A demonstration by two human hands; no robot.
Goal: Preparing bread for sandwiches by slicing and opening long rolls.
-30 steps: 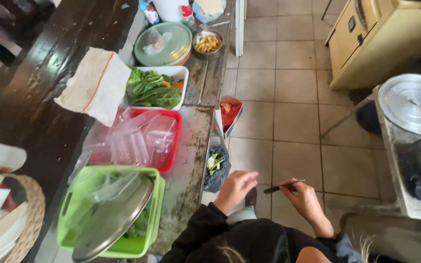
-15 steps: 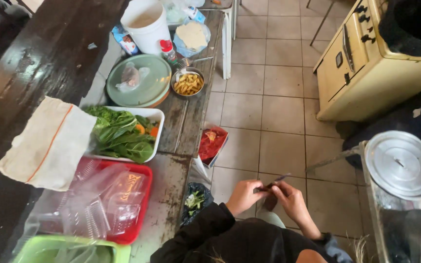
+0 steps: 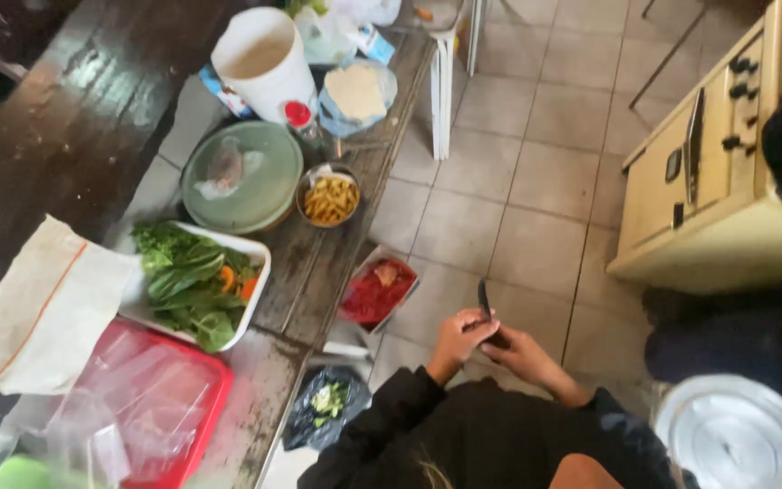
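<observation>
Both hands are meeting over the tiled floor, just off the tabletop's right edge. The left hand and the right hand are touching, and a slim dark knife is sticking up from between them, its long axis running away from the person, tip toward the far tiles. The left hand's grip is curling closed around the lower end of the knife — the right hand is pressing in beside it, but whether its fingers are clamping the handle I cannot tell. The handle itself is hidden by both hands — only the dark blade is showing.
</observation>
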